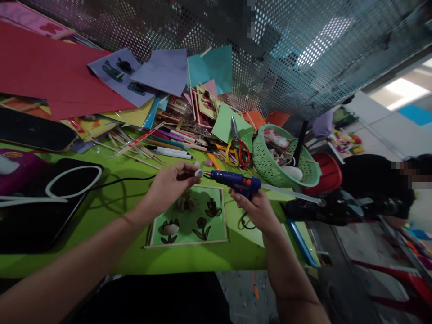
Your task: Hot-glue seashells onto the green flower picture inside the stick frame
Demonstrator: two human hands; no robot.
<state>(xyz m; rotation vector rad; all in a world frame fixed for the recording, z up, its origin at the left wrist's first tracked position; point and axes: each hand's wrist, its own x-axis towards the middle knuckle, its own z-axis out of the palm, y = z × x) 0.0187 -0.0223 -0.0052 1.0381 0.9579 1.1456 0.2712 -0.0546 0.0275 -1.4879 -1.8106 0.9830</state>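
Between the thumb and fingers of my left hand (172, 186) is a small whitish pebble (199, 173). My right hand (254, 209) is wrapped round the handle of a blue glue gun (232, 179), its nozzle at the pebble; whether they touch I cannot tell. A clear glue stick (290, 193) sticks out of the gun's back end. Below both hands lies a green picture card (187, 231) edged with thin wooden sticks. It bears dark flower shapes, one with a pebble (171, 228) on it; my left hand partly covers its top.
Scissors (234, 130), pens (172, 153) and wooden sticks lie behind the card. At the right stands a green basket (270, 168) of craft bits. A black laptop-like slab (67, 216) with a white cable (72, 168) is at the left, near red paper (60, 76). A person sits at the right.
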